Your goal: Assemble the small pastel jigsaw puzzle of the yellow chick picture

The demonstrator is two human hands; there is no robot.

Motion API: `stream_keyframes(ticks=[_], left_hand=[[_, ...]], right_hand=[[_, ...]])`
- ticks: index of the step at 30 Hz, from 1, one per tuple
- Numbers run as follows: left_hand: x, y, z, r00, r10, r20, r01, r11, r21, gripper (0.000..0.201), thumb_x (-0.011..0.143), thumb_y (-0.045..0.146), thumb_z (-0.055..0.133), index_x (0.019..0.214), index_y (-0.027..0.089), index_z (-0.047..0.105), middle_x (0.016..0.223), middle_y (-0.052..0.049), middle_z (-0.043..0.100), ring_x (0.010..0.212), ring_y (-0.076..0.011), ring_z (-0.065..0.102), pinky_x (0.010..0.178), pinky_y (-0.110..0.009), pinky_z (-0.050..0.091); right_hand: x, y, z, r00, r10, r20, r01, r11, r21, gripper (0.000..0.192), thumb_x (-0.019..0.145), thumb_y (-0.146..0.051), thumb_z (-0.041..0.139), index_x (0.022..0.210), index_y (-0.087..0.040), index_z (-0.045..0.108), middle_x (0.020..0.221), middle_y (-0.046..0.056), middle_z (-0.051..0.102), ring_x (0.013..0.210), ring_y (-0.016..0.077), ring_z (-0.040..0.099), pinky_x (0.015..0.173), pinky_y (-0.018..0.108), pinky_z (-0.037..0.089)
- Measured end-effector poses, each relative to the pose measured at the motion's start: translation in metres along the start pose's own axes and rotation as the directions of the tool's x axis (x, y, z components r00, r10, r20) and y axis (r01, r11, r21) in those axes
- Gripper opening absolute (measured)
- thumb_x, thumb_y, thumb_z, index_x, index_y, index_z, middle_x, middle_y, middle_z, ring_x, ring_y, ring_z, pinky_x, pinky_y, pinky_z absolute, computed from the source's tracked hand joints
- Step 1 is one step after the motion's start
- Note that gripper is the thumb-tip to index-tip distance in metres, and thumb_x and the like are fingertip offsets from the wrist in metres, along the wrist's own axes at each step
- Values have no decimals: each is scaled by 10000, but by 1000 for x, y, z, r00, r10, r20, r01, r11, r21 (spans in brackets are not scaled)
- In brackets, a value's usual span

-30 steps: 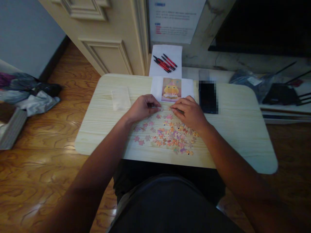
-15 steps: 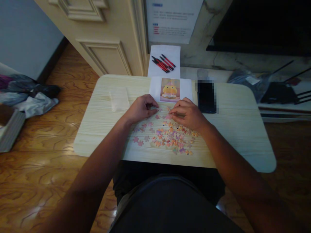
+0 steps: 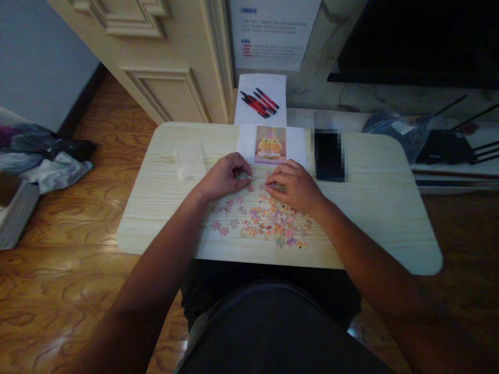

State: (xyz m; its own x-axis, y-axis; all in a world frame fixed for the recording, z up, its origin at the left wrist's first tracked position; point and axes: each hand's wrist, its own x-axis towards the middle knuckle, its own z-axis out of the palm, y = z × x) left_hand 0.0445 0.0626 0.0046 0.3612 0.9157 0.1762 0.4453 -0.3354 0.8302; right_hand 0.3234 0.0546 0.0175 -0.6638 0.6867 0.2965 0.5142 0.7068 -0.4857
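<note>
Two bare hands work over one pale, wood-grained bench (image 3: 374,208) with rounded corners, both forearms reaching in across its near edge. The left hand (image 3: 228,174) is beside the middle, nearer the far edge than the near one; its grip is curled, thumb and fingers a little apart, with small pale pieces just by the tips, and I cannot tell whether it has hold of one. The right hand (image 3: 298,184) is level with it, well apart from the bench's right edge; its thumb and forefinger come nearly together at a bit of pink — whether that is a piece held or one lying beneath, I cannot tell. Between the hands and the near edge lie the loose puzzle pieces (image 3: 278,221), dozens of them, too many and too crowded to count, orange, pink and lilac; three sit apart on the left side of the spread, two pink and one greyish. At the middle of the far edge is one printed picture (image 3: 271,144) of a yellow figure on a white sheet, partly under the right hand. One dark phone (image 3: 329,156) lies right of it, and one translucent pouch (image 3: 189,162) towards the far left corner. Beyond the far edge, one more white paper (image 3: 265,83) carries red-and-black pens (image 3: 255,106) — at least five, some overlapping.
</note>
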Motion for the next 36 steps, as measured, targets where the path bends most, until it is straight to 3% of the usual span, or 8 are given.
stream_keyframes(ticks=[5,9,13,17,21,24,30,36], left_hand=[[0,2,0,1000,5,8,-5,1000,3,139,785,189,816,920,169,793,928,-41,701,776,-139,581,708,-297,492],[0,2,-1,1000,18,14,-18,1000,8,145,784,195,827,923,171,793,918,-37,685,753,-133,568,686,-294,490],[1,2,-3,999,28,17,-28,999,18,147,786,193,817,930,170,806,940,-43,684,742,-127,561,677,-292,488],[2,2,-4,999,38,36,-39,999,26,135,776,196,821,907,165,805,921,-42,667,737,-127,561,668,-291,478],[2,1,-5,998,37,53,-38,999,15,151,782,233,822,914,164,800,938,-46,665,737,-130,568,662,-291,479],[1,0,-6,997,41,66,-43,999,17,165,780,249,827,920,169,792,957,-44,672,737,-129,566,669,-292,486],[1,-1,-8,995,43,92,-46,999,23,164,795,260,839,925,169,797,967,-45,668,749,-130,574,676,-296,488],[2,-1,-9,993,61,104,-64,998,28,156,800,264,845,921,174,803,984,-52,678,762,-137,581,687,-302,495]], right_hand=[[-1,1,1,1000,12,-18,-11,1000,13,50,1005,-286,783,969,-280,818,986,55,749,1030,305,666,1031,511,541],[-1,6,-2,994,39,-102,-36,999,36,75,1005,-316,777,959,-268,811,982,54,754,987,290,673,988,491,540],[-4,14,-11,974,150,-172,-136,987,89,158,1007,-306,723,876,-248,788,903,46,724,829,233,656,814,404,536],[-8,17,-18,976,174,-134,-148,971,187,191,993,-345,715,864,-229,794,821,18,716,646,158,581,661,333,475],[-10,14,-22,992,122,-12,-115,959,259,192,966,-350,720,852,-215,796,724,-6,712,584,130,534,603,299,410],[-12,10,-26,982,88,168,-142,928,344,219,962,-364,728,842,-196,799,637,-27,667,555,113,516,586,283,371],[-17,0,-42,860,95,501,-309,879,363,232,885,-418,862,891,-186,852,650,-30,697,577,111,577,619,278,383],[-16,-6,-49,778,133,614,-341,910,235,115,831,-310,894,876,-213,853,616,-64,674,565,100,579,634,281,379]])
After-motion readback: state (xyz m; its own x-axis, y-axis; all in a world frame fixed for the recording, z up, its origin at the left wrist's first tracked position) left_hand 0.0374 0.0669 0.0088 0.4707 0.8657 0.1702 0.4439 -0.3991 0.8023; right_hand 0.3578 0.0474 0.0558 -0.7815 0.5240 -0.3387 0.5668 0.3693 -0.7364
